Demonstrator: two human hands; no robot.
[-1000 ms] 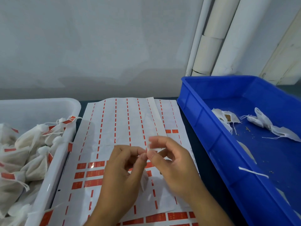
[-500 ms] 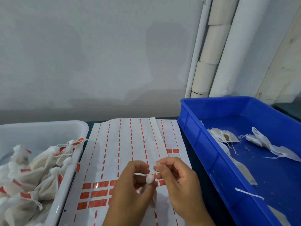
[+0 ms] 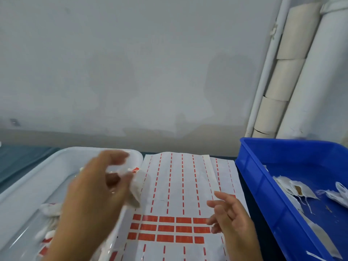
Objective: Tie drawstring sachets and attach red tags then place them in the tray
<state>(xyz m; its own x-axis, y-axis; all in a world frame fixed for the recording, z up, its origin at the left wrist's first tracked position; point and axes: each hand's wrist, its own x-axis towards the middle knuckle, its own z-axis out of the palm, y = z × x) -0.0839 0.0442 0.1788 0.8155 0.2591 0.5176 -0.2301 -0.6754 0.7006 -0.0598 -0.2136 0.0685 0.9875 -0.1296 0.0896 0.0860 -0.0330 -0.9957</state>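
Observation:
My left hand (image 3: pixel 94 189) is raised over the right rim of the white tray (image 3: pixel 37 172) and pinches a small white sachet (image 3: pixel 136 187) with a red tag (image 3: pixel 136 169) near its top; the sachet hangs just right of the tray's edge, blurred. My right hand (image 3: pixel 229 219) hovers over the sticker sheet (image 3: pixel 178 185) with fingers spread and holds nothing. Tagged sachets (image 3: pixel 49 211) lie in the white tray, partly hidden by my left arm. Untied white sachets (image 3: pixel 293 187) lie in the blue bin (image 3: pixel 263 185).
The sheet carries rows of red tags (image 3: pixel 167 228) across its middle. The blue bin stands at the right, the white tray at the left. White pipes (image 3: pixel 293 72) run up the wall behind the bin. A grey wall closes the back.
The sachet, held between both hands over the sheet, is now in my left hand alone and has moved left and up toward the white tray. My right hand let go and opened.

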